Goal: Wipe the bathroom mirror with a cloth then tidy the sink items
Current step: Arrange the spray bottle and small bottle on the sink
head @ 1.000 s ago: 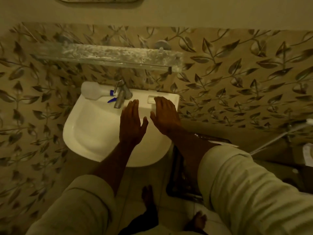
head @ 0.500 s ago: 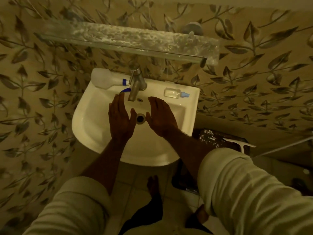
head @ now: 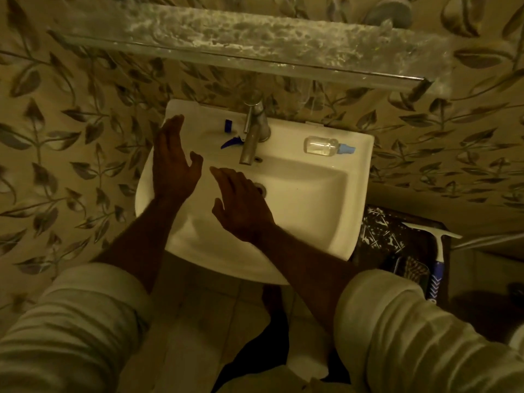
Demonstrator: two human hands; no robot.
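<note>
Two observers, dim yellow light, view from above.

A: Nearest the camera, what is showing?

B: Both pale rolled sleeves (head: 425, 336) are filling the lower edge, with bare forearms reaching forward over the white sink (head: 312, 211).

A: Hands?

B: The left hand (head: 173, 163) is hovering flat over the sink's left rim, fingers stretched toward the back corner, grip open and holding nothing. The right hand (head: 241, 205) is lying over the basin, beside the drain (head: 261, 188), fingers spread, grip likewise open and empty.

A: Items on the sink?

B: A blue trigger part (head: 231, 142) and a blue collar (head: 228, 125) are showing just left of the tap (head: 253, 134); the body they belong to is washed out against the white ledge. A small clear bottle (head: 321, 145) with a blue cap is lying on its side on the right rear ledge, well apart from both hands.

A: Cloth?

B: Cannot tell; none is identifiable.

A: Beyond that?

B: A squeegee (head: 438, 256) with a blue handle is resting over a dark bin to the right. Farther back, a dusty glass shelf (head: 255, 41) is running across the leaf-patterned wall (head: 71, 123).
</note>
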